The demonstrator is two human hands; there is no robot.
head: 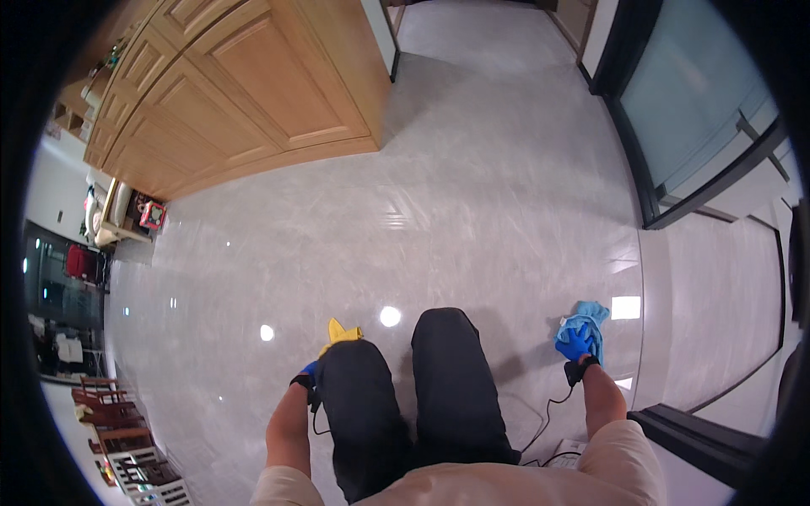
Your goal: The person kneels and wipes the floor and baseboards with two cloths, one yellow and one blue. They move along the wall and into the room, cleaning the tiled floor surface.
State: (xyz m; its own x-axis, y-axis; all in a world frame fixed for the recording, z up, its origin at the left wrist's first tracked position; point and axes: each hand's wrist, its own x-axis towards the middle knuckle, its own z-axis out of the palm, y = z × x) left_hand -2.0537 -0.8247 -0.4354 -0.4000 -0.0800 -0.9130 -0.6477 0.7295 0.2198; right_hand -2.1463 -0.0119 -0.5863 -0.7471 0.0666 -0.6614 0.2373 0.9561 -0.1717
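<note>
My right hand point(576, 345), in a blue glove, lies on a light blue cloth point(591, 311) on the glossy grey tile floor point(468, 246). Its fingers spread over the bunched fabric and press into it. To the left, a yellow cloth point(342, 333) shows just past my left knee. My left hand point(309, 368), also blue-gloved, is mostly hidden behind that knee at the near end of the yellow cloth; its grip cannot be seen. Both wrists wear black bands with cables.
A wooden cabinet point(253, 95) stands ahead on the left. To the right are a dark-framed glass sliding door point(683, 95) and a floor threshold strip point(655, 316). Wooden chairs point(114, 411) stand far left. A cable point(545, 420) trails beside my right leg.
</note>
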